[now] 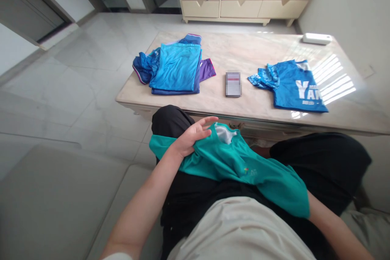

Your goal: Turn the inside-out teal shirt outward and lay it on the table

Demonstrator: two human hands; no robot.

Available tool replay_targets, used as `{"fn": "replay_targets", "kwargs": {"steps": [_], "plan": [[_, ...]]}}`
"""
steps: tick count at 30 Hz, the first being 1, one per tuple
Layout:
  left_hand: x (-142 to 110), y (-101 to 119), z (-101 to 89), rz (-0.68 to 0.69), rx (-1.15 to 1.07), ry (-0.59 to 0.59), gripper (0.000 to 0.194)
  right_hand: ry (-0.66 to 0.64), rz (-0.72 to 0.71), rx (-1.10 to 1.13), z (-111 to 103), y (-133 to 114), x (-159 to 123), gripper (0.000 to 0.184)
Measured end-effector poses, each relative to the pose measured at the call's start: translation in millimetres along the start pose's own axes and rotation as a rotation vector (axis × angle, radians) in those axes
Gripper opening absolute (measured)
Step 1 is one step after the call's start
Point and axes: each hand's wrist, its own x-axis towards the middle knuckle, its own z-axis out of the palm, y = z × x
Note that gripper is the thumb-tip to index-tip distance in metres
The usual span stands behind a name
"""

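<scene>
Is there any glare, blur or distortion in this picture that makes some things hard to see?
Head view: striped sunlight glares on the table beside the blue shirt; the small card is blurred out; the wide lens bends the table edges; the teal shirt under the left hand is sharp; the right hand is hidden beneath it.

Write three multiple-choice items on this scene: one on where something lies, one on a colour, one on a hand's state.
1. Where does the teal shirt lie?
A. on the table
B. on the person's lap
C. on the floor

2. What colour is the shirt with white letters?
A. blue
B. red
C. yellow

3. What is the left hand doing?
A. hanging free in the air
B. resting on the teal shirt
C. holding the phone

Answers:
1 B, it is draped over the dark trousers.
2 A, it lies blue on the table, right of the phone.
3 B, palm down on the shirt's sleeve side, fingers spread.
</scene>
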Motion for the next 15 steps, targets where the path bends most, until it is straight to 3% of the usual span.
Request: {"fn": "replay_targets", "kwargs": {"steps": [2, 5, 8, 11, 15], "plan": [[0, 1, 0.4, 0.006, 0.074, -0.015, 0.064, -0.029, -0.012, -0.027, -3, 8, -4, 0.034], [-3, 0, 3.3, 0.055, 0.150, 0.015, 0.045, -0.079, -0.020, -0.072, -18, 22, -9, 0.025], [-11, 2, 14.9, 0.111, 0.267, -0.002, 0.034, -0.042, -0.028, -0.123, -33, 20, -1, 0.029], [-22, 7, 34.2, 0.127, 0.386, -0.092, 0.030, 0.043, -0.134, -0.026, -35, -6, 23, 0.041], [-39, 17, 54.7, 0.142, 0.452, -0.181, 0.028, -0.163, -0.333, 0.199, -14, -56, 58, 0.073]]}}
